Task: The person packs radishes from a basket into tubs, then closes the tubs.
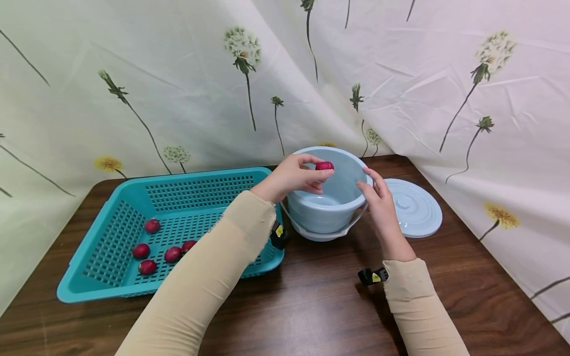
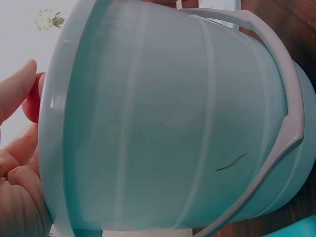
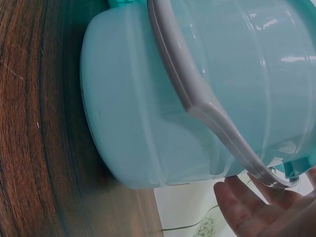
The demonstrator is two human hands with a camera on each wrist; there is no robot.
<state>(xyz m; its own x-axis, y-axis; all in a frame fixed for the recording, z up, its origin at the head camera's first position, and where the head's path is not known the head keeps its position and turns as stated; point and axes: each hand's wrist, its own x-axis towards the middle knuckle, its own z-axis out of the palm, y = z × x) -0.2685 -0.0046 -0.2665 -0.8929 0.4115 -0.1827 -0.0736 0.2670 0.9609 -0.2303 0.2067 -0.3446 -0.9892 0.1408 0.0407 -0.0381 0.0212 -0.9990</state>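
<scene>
My left hand pinches a red radish between thumb and fingers, over the mouth of a light blue bucket. In the left wrist view, the radish shows partly past the bucket's rim. On the bucket's right side, my right hand grips the rim, and its fingers lie along the outer wall in the right wrist view. The bucket stands upright with its handle hanging down in front. Several more radishes lie in a teal slotted basket; my left sleeve covers part of it.
A round light blue lid lies flat on the dark wooden table, right of the bucket. Behind the table hangs a flower-print cloth, which also runs along the right side. The basket stands close to the bucket's left.
</scene>
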